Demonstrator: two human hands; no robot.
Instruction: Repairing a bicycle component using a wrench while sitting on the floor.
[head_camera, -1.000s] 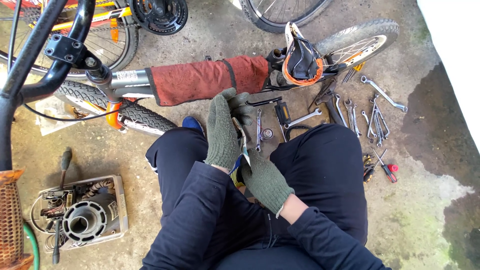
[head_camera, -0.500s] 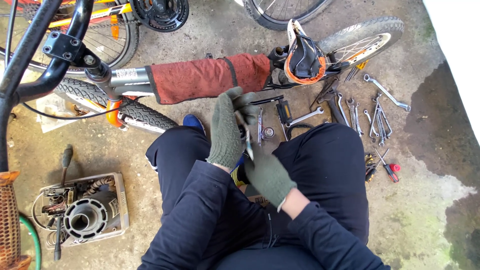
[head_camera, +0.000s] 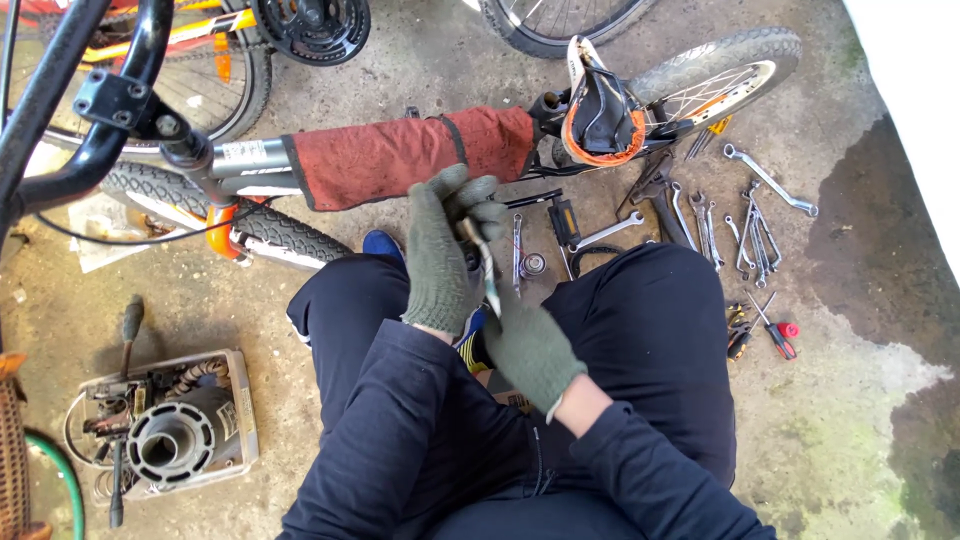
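Grey-green knit gloves on left hand and right hand. Slim silvery metal part pinched between them. Dark navy sleeves and trousers. Blue shoe tip. Faded red rag wrapped over silver-grey bike frame. Black saddle with orange trim. Black knobby tyre beside orange fork. Bright steel spanners on mottled grey concrete floor with green mossy patches. Red-handled screwdriver. Green hose at lower left.

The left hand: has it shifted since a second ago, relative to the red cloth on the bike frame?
Yes, slightly. The gloved left hand has risen toward the red cloth, its fingertips now nearly at the cloth's lower edge. It holds a thin metal piece.
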